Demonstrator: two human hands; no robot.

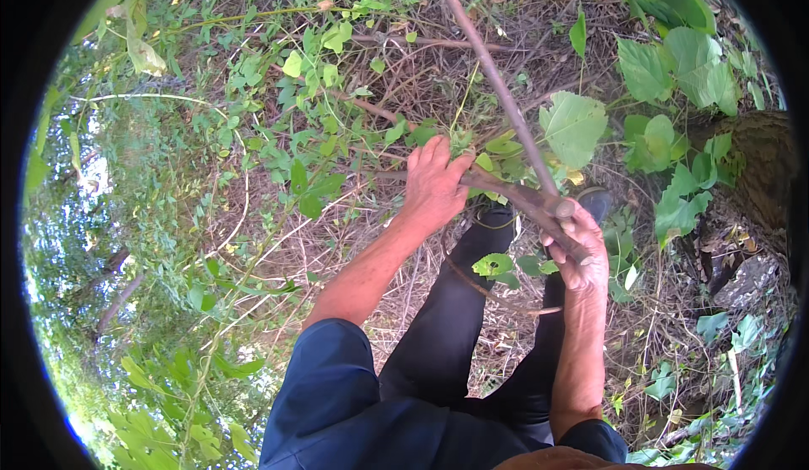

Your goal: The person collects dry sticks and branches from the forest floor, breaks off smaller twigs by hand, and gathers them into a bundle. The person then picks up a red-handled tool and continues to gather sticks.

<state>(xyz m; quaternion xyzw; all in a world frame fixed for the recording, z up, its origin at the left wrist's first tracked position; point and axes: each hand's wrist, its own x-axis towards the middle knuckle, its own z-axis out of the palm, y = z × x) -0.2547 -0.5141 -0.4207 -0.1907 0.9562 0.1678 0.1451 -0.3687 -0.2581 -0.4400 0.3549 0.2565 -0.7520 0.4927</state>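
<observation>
Two cut branches cross in front of my legs. My right hand point(580, 242) is closed around their cut ends. One long straight branch point(490, 71) runs from there up to the top edge. The thicker forked branch point(518, 198) lies across toward my left hand point(436, 176), with its pale cut end just beyond my right fingers. My left hand rests over this branch among green leaves, its fingers bent; their tips are partly hidden, so its grip is unclear. A thin curved brown stem point(474, 286) hangs in front of my legs.
A tree trunk point(765, 173) stands at the right, with a grey stone or piece of wood point(749, 283) below it. Broad green leaves point(574, 128) rise near my right hand. Vines point(246, 179) and dry stems cover the ground at left. My shoe point(594, 203) shows beyond my right hand.
</observation>
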